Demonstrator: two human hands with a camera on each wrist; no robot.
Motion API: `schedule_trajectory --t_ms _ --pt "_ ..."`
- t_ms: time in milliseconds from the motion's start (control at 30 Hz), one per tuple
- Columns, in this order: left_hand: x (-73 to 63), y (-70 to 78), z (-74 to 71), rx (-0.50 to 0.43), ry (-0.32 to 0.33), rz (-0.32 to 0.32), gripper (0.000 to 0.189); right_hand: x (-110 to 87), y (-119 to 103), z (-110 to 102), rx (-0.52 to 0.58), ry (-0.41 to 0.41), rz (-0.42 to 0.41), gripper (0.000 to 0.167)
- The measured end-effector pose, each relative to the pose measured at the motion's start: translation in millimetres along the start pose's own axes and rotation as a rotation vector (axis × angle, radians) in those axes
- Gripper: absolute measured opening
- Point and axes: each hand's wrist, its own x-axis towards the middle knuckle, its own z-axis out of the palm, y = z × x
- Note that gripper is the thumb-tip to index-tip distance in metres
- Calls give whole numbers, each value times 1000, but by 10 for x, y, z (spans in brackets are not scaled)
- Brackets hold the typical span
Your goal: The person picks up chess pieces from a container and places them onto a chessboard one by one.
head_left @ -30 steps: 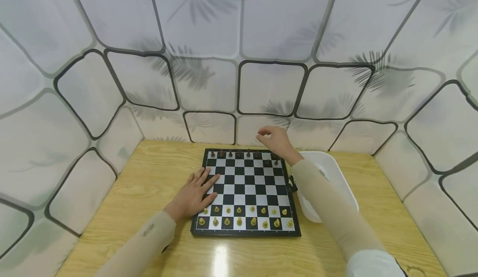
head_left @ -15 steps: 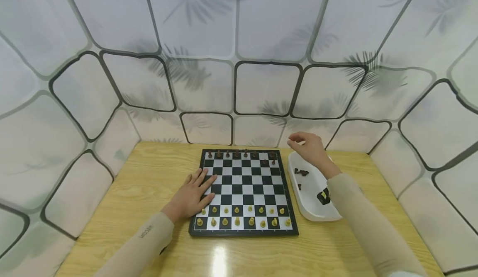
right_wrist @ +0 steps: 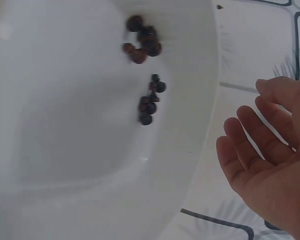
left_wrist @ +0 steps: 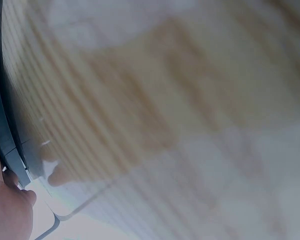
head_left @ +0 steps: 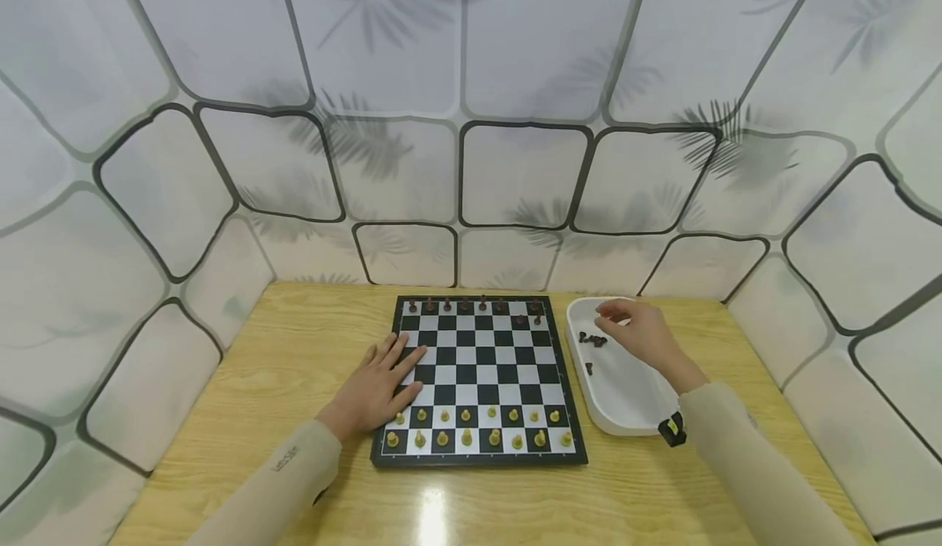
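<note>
Chessboard [head_left: 486, 364], checked black and white, lay on the table [head_left: 275, 333] with 2 near rows of yellow pieces [head_left: 467, 437]. Left hand [head_left: 374, 387] rested spread on it; right hand [head_left: 643, 337], loosely curled, empty, was over the white tray [head_left: 625, 395] holding dark pieces [head_left: 598, 341].

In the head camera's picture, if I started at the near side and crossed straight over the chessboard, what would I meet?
Near strip of tabletop → board's near edge → first yellow row → second yellow row → two dark pieces → far dark row → patterned wall.
</note>
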Motion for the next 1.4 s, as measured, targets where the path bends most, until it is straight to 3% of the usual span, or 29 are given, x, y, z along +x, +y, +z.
schedule_trajectory --t_ms 367,900,1400 --pt "-1 1 -1 -5 2 -1 69 -222 218 231 -4 -75 15 24" --pt "-5 -2 -3 1 11 6 68 -349 290 412 16 -191 14 26" --pt "-8 -24 16 -11 11 2 69 -370 295 527 -25 -191 -16 28"
